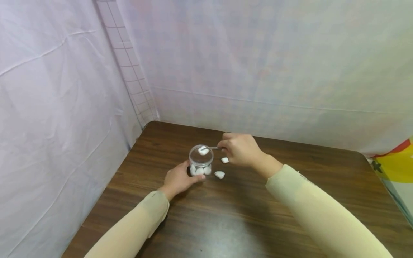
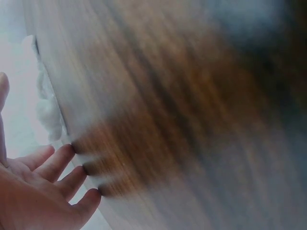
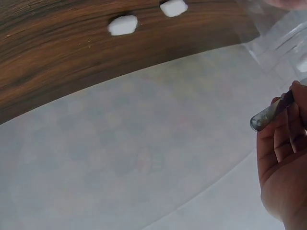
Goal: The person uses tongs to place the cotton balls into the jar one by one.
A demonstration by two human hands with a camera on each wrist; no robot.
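A clear round jar (image 1: 201, 164) stands on the table with several white cotton balls in its lower part. My left hand (image 1: 179, 178) holds it from the left, thumb along the front near the base. Spread fingertips of that hand appear beside the jar in the left wrist view. My right hand (image 1: 241, 149) pinches metal tweezers (image 1: 213, 147), whose rounded end also shows in the right wrist view. At the tweezers' tips, a cotton ball (image 1: 203, 151) is over the jar's mouth. Two more cotton pieces, one farther back (image 1: 224, 160) and one nearer (image 1: 219, 175), lie right of the jar.
The brown wood-grain table (image 1: 206, 211) has rounded back corners. Pale sheets (image 1: 258, 71) hang behind it and along its left side. A yellow and red item (image 1: 398, 163) is beyond the right edge.
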